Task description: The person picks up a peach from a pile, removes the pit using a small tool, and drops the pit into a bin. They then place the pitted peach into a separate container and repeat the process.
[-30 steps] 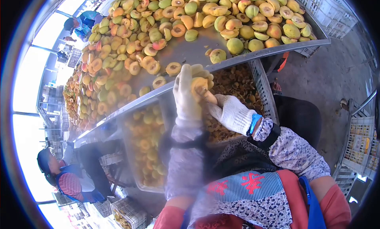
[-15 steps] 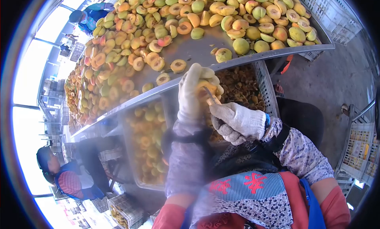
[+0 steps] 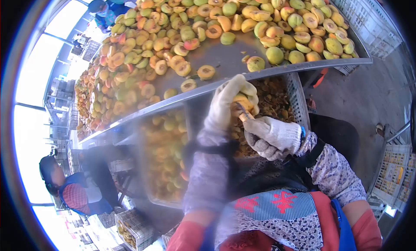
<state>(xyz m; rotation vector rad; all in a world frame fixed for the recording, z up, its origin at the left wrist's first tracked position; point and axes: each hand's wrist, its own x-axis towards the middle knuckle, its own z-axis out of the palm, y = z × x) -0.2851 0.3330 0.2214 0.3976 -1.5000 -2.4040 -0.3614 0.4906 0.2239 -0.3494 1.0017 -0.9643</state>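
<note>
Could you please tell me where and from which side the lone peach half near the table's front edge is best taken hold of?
Probably the peach half is best pinched across its rounded rim from above. It lies alone, cut face up with the pit hollow showing, on bare metal table, so its sides look free. The left hand holds another peach and the right hand a tool.

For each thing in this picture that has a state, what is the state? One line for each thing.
Left hand: gloved, closed around a peach half.
Peach half: held up, cut side toward the tool.
Right hand: gloved, gripping a small tool.
Tool: tip pressed into the peach half.
Metal table: heaped with whole and halved peaches.
White crate: filled with pits.
Clear bin: filled with peach halves.
</note>
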